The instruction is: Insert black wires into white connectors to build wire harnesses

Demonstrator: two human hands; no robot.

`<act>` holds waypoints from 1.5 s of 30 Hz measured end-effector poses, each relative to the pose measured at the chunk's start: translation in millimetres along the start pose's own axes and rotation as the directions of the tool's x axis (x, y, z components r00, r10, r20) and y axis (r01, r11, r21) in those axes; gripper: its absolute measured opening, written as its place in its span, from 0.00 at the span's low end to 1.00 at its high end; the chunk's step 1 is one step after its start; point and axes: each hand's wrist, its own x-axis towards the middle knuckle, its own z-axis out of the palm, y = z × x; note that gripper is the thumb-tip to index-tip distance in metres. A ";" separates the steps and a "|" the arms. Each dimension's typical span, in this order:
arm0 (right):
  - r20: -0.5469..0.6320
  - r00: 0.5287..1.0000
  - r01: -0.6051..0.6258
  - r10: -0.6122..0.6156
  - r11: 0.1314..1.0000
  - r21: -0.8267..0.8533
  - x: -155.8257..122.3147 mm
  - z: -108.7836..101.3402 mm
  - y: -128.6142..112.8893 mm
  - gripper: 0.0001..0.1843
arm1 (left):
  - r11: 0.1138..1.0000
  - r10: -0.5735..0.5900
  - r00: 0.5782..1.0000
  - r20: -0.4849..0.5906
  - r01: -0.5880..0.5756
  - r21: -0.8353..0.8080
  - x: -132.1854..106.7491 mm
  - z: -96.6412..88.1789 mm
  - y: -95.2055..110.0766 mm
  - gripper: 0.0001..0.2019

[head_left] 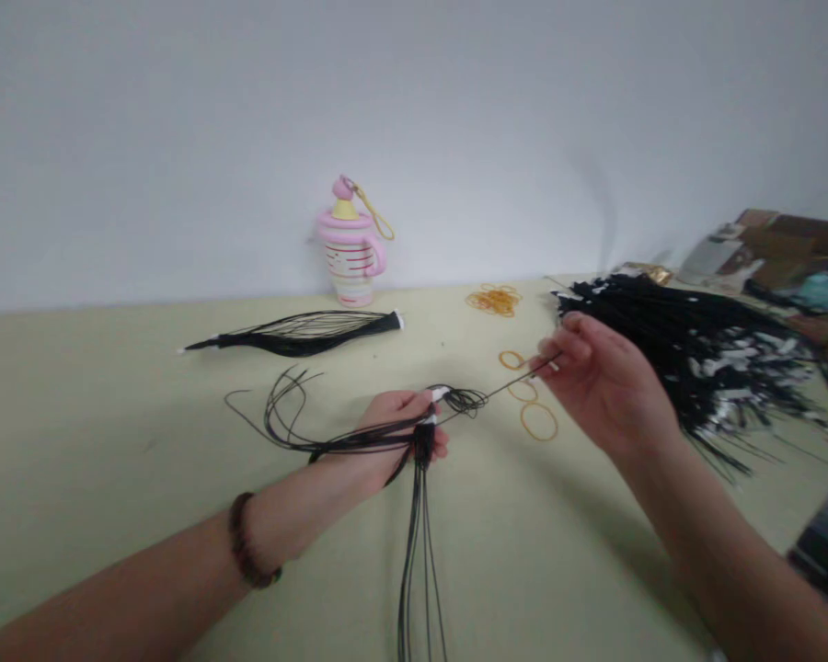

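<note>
My left hand [400, 428] is closed around a bunch of thin black cords [420, 478] with white tips; their loops spread to the left and their ends hang down past the table edge. My right hand [600, 386] pinches a single black cord [507, 386] between its fingers, and the cord runs towards the small tangle by my left hand. Just behind my right hand lies a large heap of black cords with white ends [696, 354]. A beaded bracelet [247, 540] circles my left wrist.
A tied bundle of black cords [296, 333] lies on the pale green table [97, 414]. Loose orange rubber bands [539, 421] and a small heap of them [493, 299] lie nearby. A pink-and-white cup [349, 257] stands against the wall. Cloth and packaging [773, 248] sit at the back right.
</note>
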 end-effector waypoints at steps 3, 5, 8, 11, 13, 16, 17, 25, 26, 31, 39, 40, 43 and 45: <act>-0.200 0.974 0.133 -0.103 0.981 0.140 22.3 -46.0 -21.3 0.06 | 1.000 0.012 1.000 0.011 -0.012 -0.008 1.3 -0.6 -1.2 0.12; -0.374 0.913 0.203 -0.163 0.977 0.070 33.7 -74.6 -29.2 0.07 | 1.000 0.015 1.000 0.006 -0.015 -0.009 1.4 -0.5 -1.4 0.12; -0.458 0.858 0.163 -0.233 0.969 -0.188 40.5 -94.6 -27.9 0.11 | 1.000 0.012 1.000 -0.015 -0.012 -0.003 0.7 -0.5 -1.0 0.12; -0.348 0.887 0.135 -0.303 0.892 -0.431 34.1 -80.5 -10.5 0.12 | 1.000 0.013 0.999 -0.038 -0.013 0.013 -0.8 -0.1 -0.3 0.12; -0.260 0.927 0.109 -0.270 0.859 -0.501 24.1 -59.3 7.6 0.16 | 1.000 0.017 0.999 -0.048 -0.016 0.026 -2.0 1.0 0.2 0.12; 0.011 0.999 0.036 -0.040 0.725 -0.688 5.9 -27.1 37.4 0.14 | 0.999 0.018 0.998 -0.057 -0.016 0.040 -2.9 3.3 1.5 0.12; 0.076 0.996 0.022 0.046 0.702 -0.712 0.5 -18.9 46.4 0.13 | 0.999 0.016 0.998 -0.059 -0.014 0.041 -2.9 4.0 2.0 0.12; 0.282 0.958 0.221 0.046 0.505 -0.834 -16.1 0.2 69.7 0.12 | 0.997 0.013 0.996 -0.084 -0.007 0.073 -2.6 4.6 3.5 0.12; 0.310 0.950 0.254 0.037 0.487 -0.836 -17.0 0.1 68.3 0.12 | 0.997 0.012 0.996 -0.086 -0.006 0.072 -2.9 4.2 3.1 0.12; 0.214 0.973 0.110 0.086 0.642 -0.759 -21.2 0.2 66.1 0.15 | 0.999 0.019 0.997 -0.070 -0.016 0.051 -4.0 3.7 1.6 0.12; 0.193 0.977 0.155 0.087 0.327 -0.932 -23.1 9.6 71.9 0.11 | 0.998 0.018 0.994 -0.111 -0.011 0.062 -2.2 5.7 0.2 0.12; 0.199 0.977 0.169 0.080 0.285 -0.943 -23.0 10.7 73.0 0.11 | 0.998 0.018 0.993 -0.116 -0.011 0.060 -2.2 5.8 0.0 0.12; 0.203 0.977 0.181 0.072 0.235 -0.955 -22.8 11.9 75.8 0.11 | 0.998 0.021 0.992 -0.121 -0.014 0.055 -2.9 6.0 0.0 0.12; 0.193 0.979 0.172 0.070 0.237 -0.956 -22.6 11.7 76.5 0.11 | 0.998 0.020 0.993 -0.113 -0.014 0.057 -3.9 6.2 0.6 0.12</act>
